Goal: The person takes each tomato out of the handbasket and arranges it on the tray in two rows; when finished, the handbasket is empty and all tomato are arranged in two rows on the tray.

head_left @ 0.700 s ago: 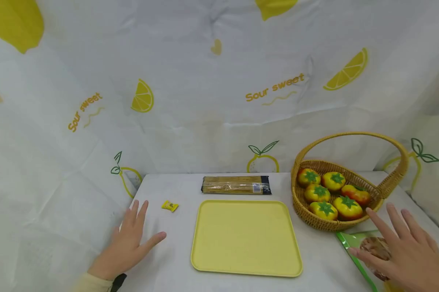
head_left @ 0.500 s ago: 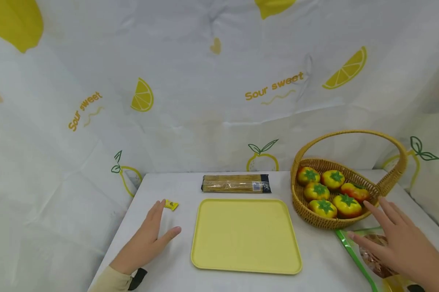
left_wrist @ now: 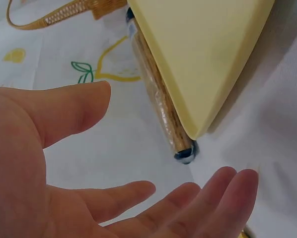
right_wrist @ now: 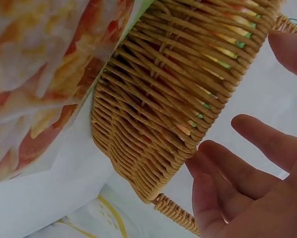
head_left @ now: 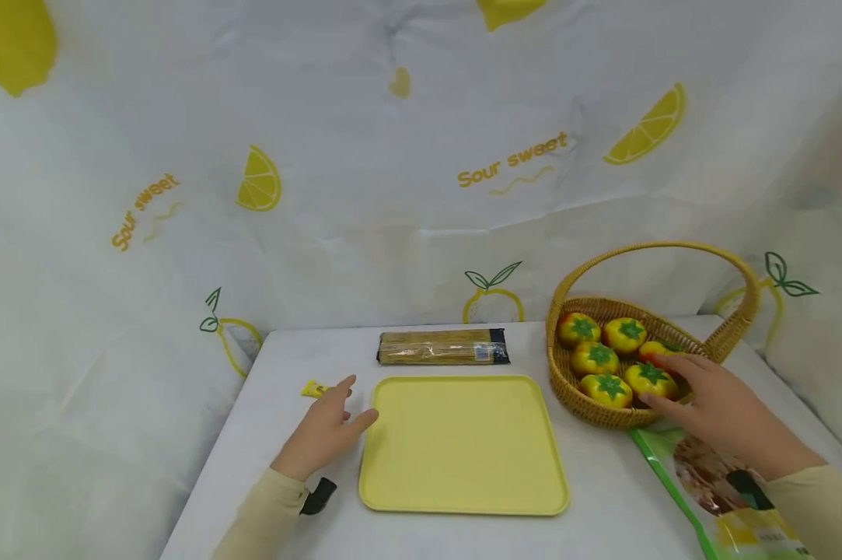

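Observation:
My right hand (head_left: 717,400) hovers over the front right of a wicker basket (head_left: 588,412), its fingers spread and apart. Below and beside its fingertips are yellow-red persimmons (head_left: 650,379) with green leafy tops; the hand partly covers the right-hand ones. In the right wrist view the fingers (right_wrist: 233,168) stand near the basket's rim and grip nothing. My left hand (head_left: 326,432) is at the left edge of a pale yellow tray (head_left: 462,443), empty, its thumb over the tray's edge. Just behind it lies a small yellow wrapped sweet (head_left: 313,387), partly hidden by the fingers.
A clear packet of thin brown sticks or noodles (head_left: 427,348) lies behind the tray. Under my right forearm is a green-edged food bag (head_left: 693,482). The basket's tall handle (head_left: 662,245) arches above the fruit. A lemon-print cloth (head_left: 365,194) hangs behind the table.
My right hand has moved forward and left, from above the bag to over the basket's fruit. My left hand has moved right, from beside the sweet to the tray's edge.

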`<state>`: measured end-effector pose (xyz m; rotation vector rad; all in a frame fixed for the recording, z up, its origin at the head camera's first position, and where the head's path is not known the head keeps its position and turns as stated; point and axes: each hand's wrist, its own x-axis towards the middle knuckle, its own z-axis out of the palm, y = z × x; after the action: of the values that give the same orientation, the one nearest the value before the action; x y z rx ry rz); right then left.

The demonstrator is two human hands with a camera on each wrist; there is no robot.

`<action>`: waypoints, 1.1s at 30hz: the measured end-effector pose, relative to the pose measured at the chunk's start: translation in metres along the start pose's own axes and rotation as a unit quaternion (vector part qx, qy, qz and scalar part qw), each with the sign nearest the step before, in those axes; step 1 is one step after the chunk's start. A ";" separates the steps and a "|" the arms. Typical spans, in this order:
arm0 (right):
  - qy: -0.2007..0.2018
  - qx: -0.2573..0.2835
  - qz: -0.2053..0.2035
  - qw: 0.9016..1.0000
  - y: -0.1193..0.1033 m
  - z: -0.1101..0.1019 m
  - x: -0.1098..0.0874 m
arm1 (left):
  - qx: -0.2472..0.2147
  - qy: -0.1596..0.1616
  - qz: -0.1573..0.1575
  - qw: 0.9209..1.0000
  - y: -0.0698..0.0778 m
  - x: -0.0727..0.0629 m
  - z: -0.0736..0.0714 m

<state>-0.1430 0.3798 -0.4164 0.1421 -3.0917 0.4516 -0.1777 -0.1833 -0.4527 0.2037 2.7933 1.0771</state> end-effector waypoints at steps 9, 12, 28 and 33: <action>0.002 -0.008 0.006 1.000 0.008 -0.003 0.017 | 0.040 0.003 -0.037 0.999 0.003 0.011 0.012; 0.000 -0.010 0.008 1.000 0.009 -0.002 0.019 | 0.045 0.002 -0.032 0.998 0.003 0.014 0.014; -0.026 -0.010 0.049 0.998 0.003 0.003 0.025 | -0.013 -0.038 -0.050 0.998 -0.003 0.017 0.018; -0.023 -0.012 0.061 0.998 0.004 0.005 0.024 | -0.036 -0.044 -0.064 0.996 -0.009 0.019 0.020</action>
<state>-0.1672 0.3800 -0.4221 -0.0382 -3.1609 0.4207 -0.1938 -0.1730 -0.4748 0.0626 2.6442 1.1085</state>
